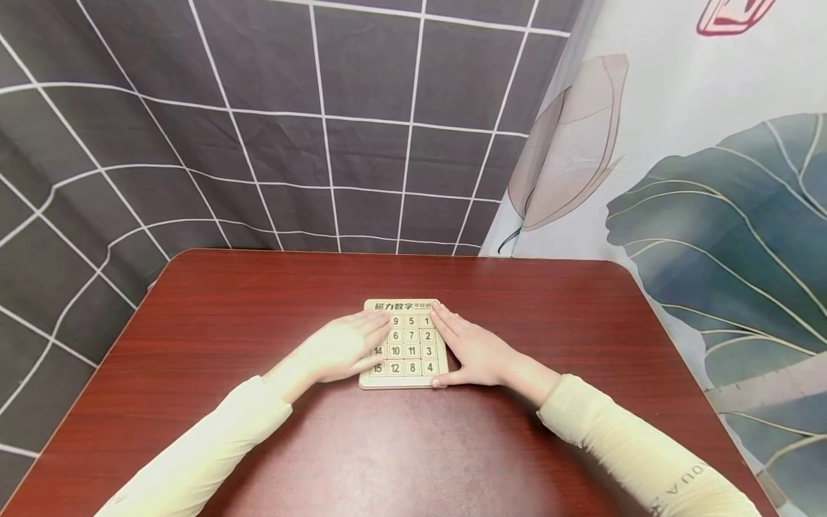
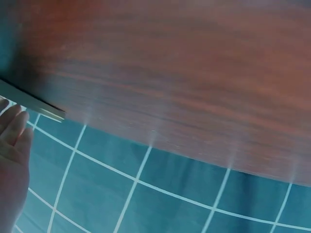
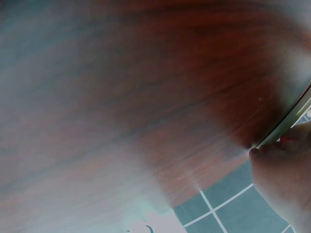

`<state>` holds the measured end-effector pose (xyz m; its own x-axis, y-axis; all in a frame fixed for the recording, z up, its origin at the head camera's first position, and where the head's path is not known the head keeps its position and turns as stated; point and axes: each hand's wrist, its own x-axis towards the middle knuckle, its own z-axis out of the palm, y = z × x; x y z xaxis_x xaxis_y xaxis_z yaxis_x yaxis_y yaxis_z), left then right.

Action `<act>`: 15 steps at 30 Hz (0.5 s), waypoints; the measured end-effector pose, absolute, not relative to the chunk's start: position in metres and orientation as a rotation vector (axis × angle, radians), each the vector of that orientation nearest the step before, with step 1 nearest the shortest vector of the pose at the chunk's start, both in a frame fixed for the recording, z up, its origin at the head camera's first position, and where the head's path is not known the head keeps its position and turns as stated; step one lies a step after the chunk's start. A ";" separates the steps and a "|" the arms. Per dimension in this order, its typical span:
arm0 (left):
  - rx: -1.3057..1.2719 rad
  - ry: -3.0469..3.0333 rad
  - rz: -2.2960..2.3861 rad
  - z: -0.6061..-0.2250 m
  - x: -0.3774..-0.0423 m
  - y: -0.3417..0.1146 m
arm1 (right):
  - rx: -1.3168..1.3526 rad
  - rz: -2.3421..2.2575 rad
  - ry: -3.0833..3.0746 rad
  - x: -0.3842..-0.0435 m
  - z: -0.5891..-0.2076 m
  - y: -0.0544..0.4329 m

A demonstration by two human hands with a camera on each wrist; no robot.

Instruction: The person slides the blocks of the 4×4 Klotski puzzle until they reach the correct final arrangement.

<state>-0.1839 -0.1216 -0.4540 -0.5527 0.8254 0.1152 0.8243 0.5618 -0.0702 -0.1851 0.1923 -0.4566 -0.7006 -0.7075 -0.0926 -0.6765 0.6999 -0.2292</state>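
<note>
A cream number-sliding puzzle (image 1: 411, 352) lies flat on the table, printed with dark characters along its top edge and filled with numbered square tiles. The column on the right reads 1, 2, 3, 4 from top to bottom. My left hand (image 1: 345, 345) rests over the left side, its straight fingers hiding part of the leftmost tiles. On the other side, my right hand (image 1: 477, 352) lies with extended fingers at the upper right edge and its thumb at the lower right corner. Both wrist views catch the puzzle's thin side edge (image 2: 43, 108) beside the fingers.
The reddish-brown wooden table (image 1: 543, 309) reaches back to a dark grey curtain (image 1: 362, 158) with a white grid. At the right hangs a pale curtain (image 1: 646, 108) with large leaf prints. Light sleeves (image 1: 213, 438) cover both forearms.
</note>
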 end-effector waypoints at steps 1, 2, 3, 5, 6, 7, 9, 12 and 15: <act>-1.415 -2.642 0.007 -0.454 -0.182 -0.124 | -1.122 -0.265 2.734 -0.185 -0.456 0.192; -1.420 -2.626 0.001 -0.454 -0.181 -0.127 | -1.122 -0.267 2.734 -0.185 -0.456 0.193; -1.422 -2.609 -0.003 -0.454 -0.178 -0.130 | -1.123 -0.267 2.734 -0.185 -0.456 0.192; -1.421 -2.587 -0.003 -0.454 -0.173 -0.136 | -1.123 -0.265 2.736 -0.185 -0.456 0.192; -1.420 -2.577 -0.005 -0.454 -0.171 -0.138 | -1.124 -0.263 2.736 -0.185 -0.456 0.192; -1.419 -2.566 -0.002 -0.454 -0.168 -0.140 | -1.126 -0.261 2.737 -0.185 -0.456 0.192; -1.419 -2.559 0.005 -0.454 -0.163 -0.143 | -1.128 -0.256 2.738 -0.186 -0.456 0.192; -1.421 -2.565 0.009 -0.453 -0.157 -0.145 | -1.131 -0.249 2.736 -0.186 -0.457 0.192; -1.410 -2.582 0.011 -0.452 -0.153 -0.144 | -1.129 -0.244 2.733 -0.185 -0.456 0.192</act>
